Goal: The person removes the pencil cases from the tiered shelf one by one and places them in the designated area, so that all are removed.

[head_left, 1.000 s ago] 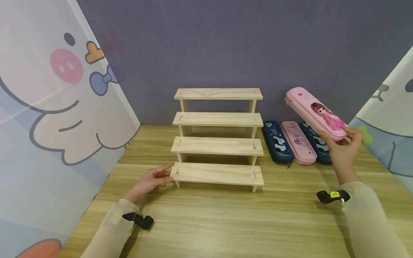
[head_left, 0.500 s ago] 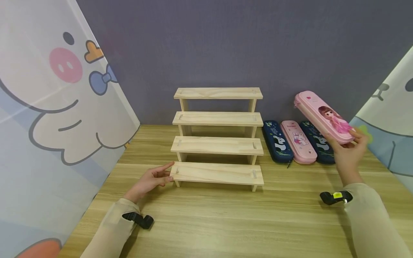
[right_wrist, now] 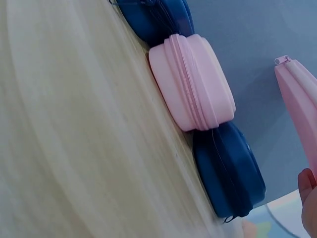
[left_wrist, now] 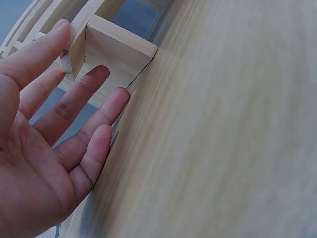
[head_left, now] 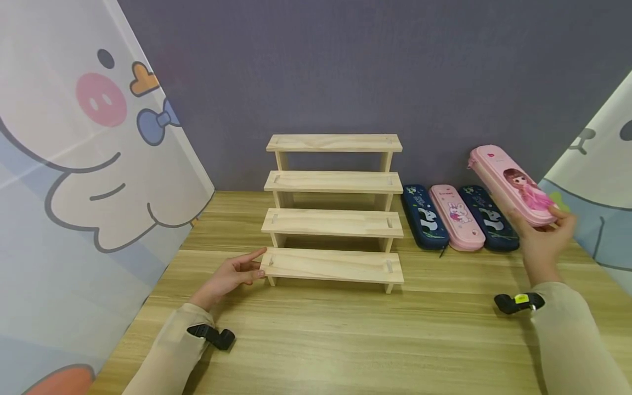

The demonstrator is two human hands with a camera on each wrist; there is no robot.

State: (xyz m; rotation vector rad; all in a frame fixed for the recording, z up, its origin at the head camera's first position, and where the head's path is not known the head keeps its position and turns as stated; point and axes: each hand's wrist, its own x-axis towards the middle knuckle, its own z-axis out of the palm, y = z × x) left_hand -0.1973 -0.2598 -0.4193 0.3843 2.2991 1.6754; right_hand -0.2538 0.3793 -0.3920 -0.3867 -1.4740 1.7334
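A pale wooden stepped shelf [head_left: 333, 222] with several tiers stands mid-table. My left hand [head_left: 229, 280] pinches the left end of its lowest board with thumb and index finger; the other fingers are spread in the left wrist view. At the right, my right hand [head_left: 548, 241] grips the lower end of a pink pencil case [head_left: 513, 184] with a doll print. That case is raised and tilted above the table, to the right of a row of pencil cases: navy panda [head_left: 427, 219], pink rabbit [head_left: 457, 218] and another navy panda [head_left: 489, 219].
The wooden tabletop [head_left: 316, 334] runs up to a grey back panel [head_left: 336, 66]. Cartoon-printed side panels stand at the left [head_left: 99, 192] and right [head_left: 602, 175]. The case row lies close to the shelf's right side.
My right hand has moved right and slightly down with the doll-print pencil case, uncovering more of the right navy case. The left hand and the shelf have stayed put.
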